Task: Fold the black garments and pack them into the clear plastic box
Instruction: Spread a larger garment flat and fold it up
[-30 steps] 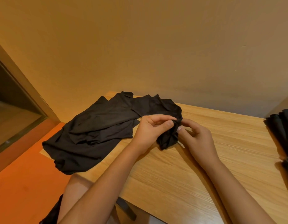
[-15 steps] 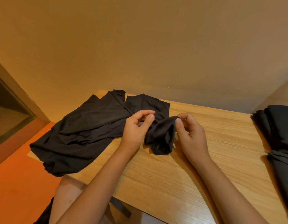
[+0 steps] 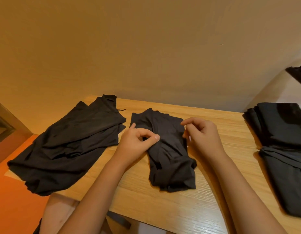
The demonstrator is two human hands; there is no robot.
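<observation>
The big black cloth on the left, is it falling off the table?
Partly. The big black garment lies rumpled and crooked, and its near left corner hangs past the table edge. The small garment between the hands sits fully on the wood.

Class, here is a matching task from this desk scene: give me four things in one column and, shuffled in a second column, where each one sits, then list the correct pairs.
Column one:
1. small black garment
2. loose black garment
3. folded black stack
4. wooden table

Column two:
A. by the right edge of the table
B. between the left hand and right hand
C. beneath all the clothing
D. spread over the table's left end, hanging past its edge

Pairs: 1-B, 2-D, 3-A, 4-C
</observation>
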